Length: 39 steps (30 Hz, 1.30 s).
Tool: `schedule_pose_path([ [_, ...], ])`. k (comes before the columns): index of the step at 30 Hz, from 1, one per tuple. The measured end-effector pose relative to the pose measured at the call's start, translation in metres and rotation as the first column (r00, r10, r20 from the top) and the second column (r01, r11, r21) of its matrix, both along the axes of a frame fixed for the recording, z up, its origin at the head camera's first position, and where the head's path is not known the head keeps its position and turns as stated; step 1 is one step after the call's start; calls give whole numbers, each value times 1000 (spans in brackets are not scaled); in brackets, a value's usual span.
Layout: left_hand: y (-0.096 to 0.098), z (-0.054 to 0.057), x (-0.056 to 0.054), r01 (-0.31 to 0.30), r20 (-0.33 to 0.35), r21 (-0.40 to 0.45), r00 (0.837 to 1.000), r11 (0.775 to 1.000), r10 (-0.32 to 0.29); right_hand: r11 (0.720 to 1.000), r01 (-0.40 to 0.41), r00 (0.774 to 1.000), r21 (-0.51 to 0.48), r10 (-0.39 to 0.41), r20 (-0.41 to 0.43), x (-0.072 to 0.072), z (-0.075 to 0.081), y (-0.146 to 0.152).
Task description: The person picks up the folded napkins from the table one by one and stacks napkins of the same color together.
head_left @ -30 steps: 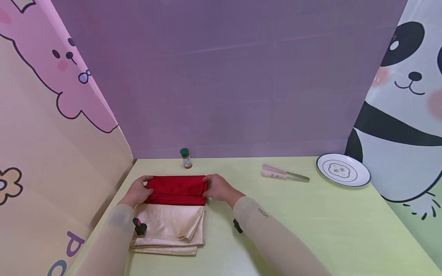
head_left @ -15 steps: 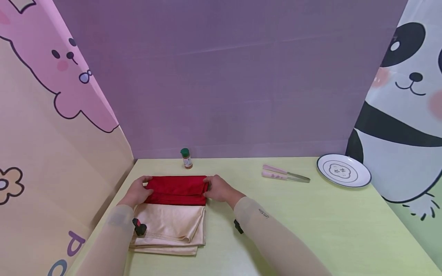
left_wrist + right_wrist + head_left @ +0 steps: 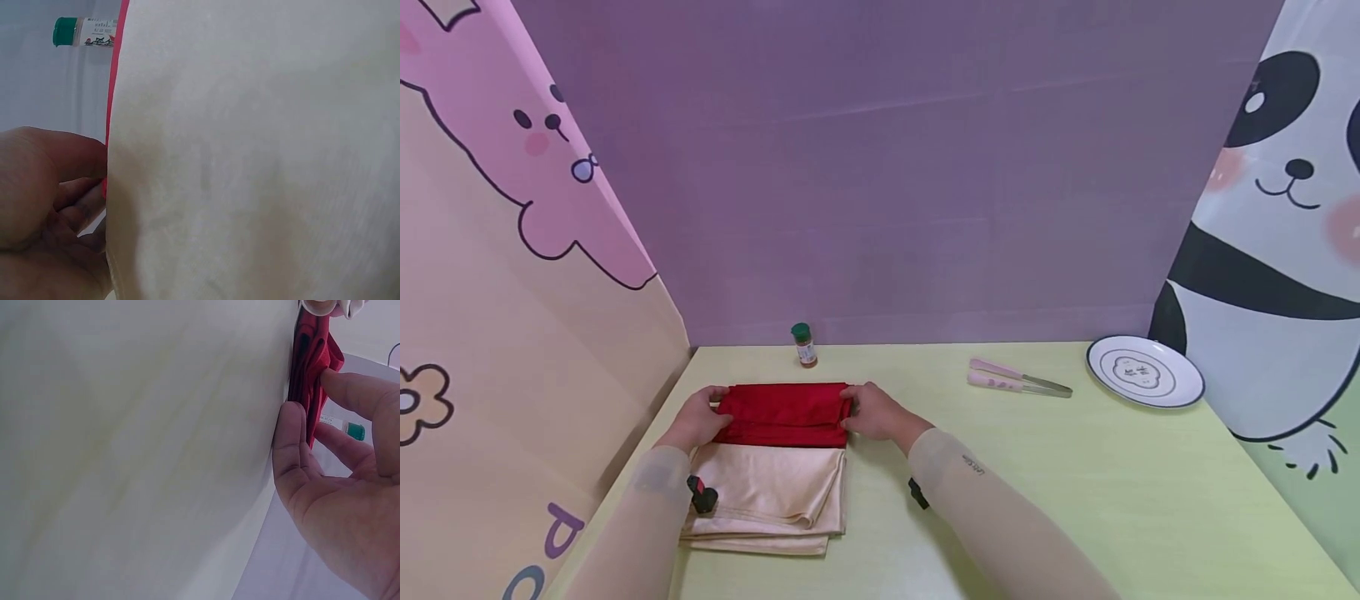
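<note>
A folded red cloth point(image 3: 786, 414) lies flat on the table, just beyond a stack of folded cream cloth point(image 3: 760, 483). My left hand point(image 3: 697, 419) grips its left edge, the thumb over the top near the front corner and the forefinger at the back corner. At the opposite edge my right hand point(image 3: 878, 412) pinches the layered side. From the right wrist, the thumb point(image 3: 353, 390) presses the upper folds while other fingers reach down to the table surface. In the left wrist view, only a thin strip of the red cloth point(image 3: 115, 75) shows beside the fingers.
A small green-capped spice bottle point(image 3: 805, 350) stands behind the red cloth. Farther right lie metal tongs with pink handles point(image 3: 1018, 379) and a white, dark-rimmed plate point(image 3: 1145, 372). Purple sheeting point(image 3: 887, 208) rises at the table's back edge, with printed panels on both sides.
</note>
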<state>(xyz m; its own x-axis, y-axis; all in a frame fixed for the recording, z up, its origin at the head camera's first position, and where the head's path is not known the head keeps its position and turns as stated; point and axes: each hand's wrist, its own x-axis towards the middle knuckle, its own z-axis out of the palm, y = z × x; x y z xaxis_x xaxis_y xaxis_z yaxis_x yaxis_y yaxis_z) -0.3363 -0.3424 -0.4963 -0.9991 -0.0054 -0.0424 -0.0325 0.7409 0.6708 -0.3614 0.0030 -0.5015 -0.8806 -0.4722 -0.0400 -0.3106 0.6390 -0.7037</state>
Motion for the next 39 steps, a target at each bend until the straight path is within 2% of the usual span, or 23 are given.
schedule_pose_path([
  [16, 0, -1, 0, -3, -1, -8, 1000, 1000, 3, 1000, -13, 1000, -23, 13, 13, 0, -1, 2],
  [29, 4, 6, 4, -8, 3, -6, 1000, 1000, 8, 999, 1, 998, -52, 2, 58, 3, 2, 4],
  [34, 3, 4, 2, -8, -13, 7, 1000, 1000, 8, 998, -12, 999, -55, 14, 35, 4, 4, 10],
  [39, 3, 2, 2, -14, -25, 41, 1000, 999, 15, 996, -29, 998, -89, 34, 53, 8, 7, 21],
])
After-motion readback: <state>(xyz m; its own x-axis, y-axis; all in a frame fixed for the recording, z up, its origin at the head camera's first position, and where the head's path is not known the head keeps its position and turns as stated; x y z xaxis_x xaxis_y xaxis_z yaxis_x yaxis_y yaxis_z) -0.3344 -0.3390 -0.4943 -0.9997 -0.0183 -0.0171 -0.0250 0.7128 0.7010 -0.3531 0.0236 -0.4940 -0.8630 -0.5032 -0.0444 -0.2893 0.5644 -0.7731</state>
